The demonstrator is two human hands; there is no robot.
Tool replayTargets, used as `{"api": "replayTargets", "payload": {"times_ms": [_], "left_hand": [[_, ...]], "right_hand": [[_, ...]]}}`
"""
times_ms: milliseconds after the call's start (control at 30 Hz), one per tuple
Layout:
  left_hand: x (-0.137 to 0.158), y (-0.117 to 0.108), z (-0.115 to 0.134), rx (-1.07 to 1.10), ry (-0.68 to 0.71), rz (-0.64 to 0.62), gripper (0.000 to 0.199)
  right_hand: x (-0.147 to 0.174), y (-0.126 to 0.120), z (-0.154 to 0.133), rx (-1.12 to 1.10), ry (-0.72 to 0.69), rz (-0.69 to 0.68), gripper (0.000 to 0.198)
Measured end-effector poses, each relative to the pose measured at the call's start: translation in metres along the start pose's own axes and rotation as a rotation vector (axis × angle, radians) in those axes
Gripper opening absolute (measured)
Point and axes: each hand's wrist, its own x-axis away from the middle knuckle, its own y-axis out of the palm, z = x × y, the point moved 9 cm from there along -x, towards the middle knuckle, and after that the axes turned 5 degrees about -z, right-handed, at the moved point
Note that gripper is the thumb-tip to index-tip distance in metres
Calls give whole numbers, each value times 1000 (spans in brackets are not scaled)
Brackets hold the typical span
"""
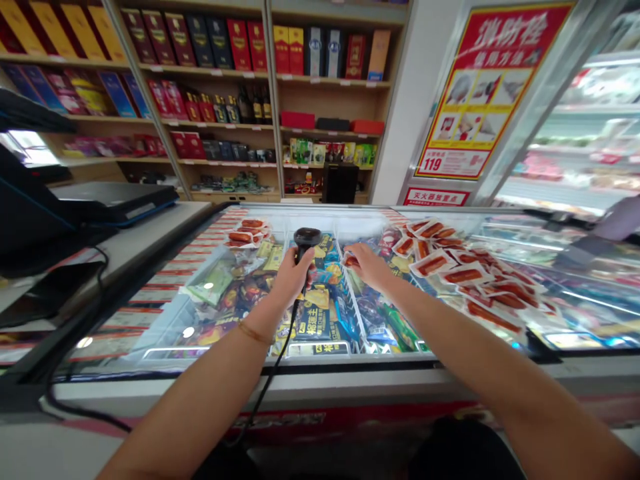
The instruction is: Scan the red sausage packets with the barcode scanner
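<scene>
My left hand (295, 277) is wrapped round the handle of a black barcode scanner (307, 235), held above the glass top of a chest freezer. From the handle a black cable (283, 353) runs down toward me. My right hand (369, 265) has its fingers closed on a small packaged sausage (351, 260), mostly covered by the fingers, just right of the scanner. To the right of that hand lies a large heap of packaged sausages (465, 275) on the glass. A smaller pile of sausage packs (247, 233) rests at the far left.
Colourful frozen packs (315, 313) lie in wire baskets under the freezer glass. At left a counter (175, 223) carries a black flat device (117, 200), with a loose cable (103, 280). Shelves of boxes (210, 40) stand behind, and a glass-fronted fridge (590, 133) is at right.
</scene>
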Motion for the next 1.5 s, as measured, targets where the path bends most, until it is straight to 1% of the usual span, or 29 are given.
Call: {"api": "replayTargets", "payload": {"times_ms": [67, 133, 200, 267, 300, 367, 400, 467, 533, 600, 667, 733, 800, 867, 967, 1100, 1300, 1500], "left_hand": [[0, 1, -4, -36, -20, -5, 45], [1, 2, -6, -63, -21, -20, 44], [2, 5, -5, -75, -6, -42, 44], [2, 6, -5, -79, 2, -59, 44], [2, 7, -5, -80, 2, -65, 44], [1, 8, -6, -84, 0, -74, 46], [1, 8, -6, -87, 0, -79, 46], [1, 9, -7, -99, 1, -98, 47], [2, 10, -9, -113, -3, -131, 47], [4, 12, -8, -166, 9, -167, 47], [7, 13, -6, -243, 32, -199, 48], [9, 16, -3, -264, 44, -233, 49], [13, 22, -1, -195, 27, -272, 50], [17, 28, 0, -106, -4, -302, 51], [22, 34, 1, -45, -29, -318, 50], [24, 34, 2, -11, -8, -300, 48], [26, 33, 2, 18, 6, -283, 48], [27, 30, 11, 38, 53, -248, 46]], "right_hand": [[-9, 7, 2, -28, 49, 64, 45], [-9, 7, 14, 4, 125, 109, 46], [-3, 2, 29, 72, 191, 103, 54], [3, 2, 45, 99, 231, 4, 58], [6, 4, 52, 87, 238, -65, 55], [11, 7, 62, 41, 240, -173, 38], [11, 7, 64, 21, 239, -189, 30], [10, 2, 69, -11, 249, -132, 24], [7, -5, 71, -69, 266, 2, 25], [5, -11, 74, -185, 277, 146, 28], [5, -14, 77, -339, 282, 256, 28], [5, -15, 80, -505, 276, 332, 25], [7, -14, 83, -688, 292, 403, 19], [8, -10, 86, -893, 338, 461, 13], [11, -3, 85, -1152, 404, 522, 6], [15, -5, 80, -1336, 445, 572, 11], [18, -10, 73, -1455, 462, 603, 25], [19, -11, 64, -1484, 450, 595, 26]]}}
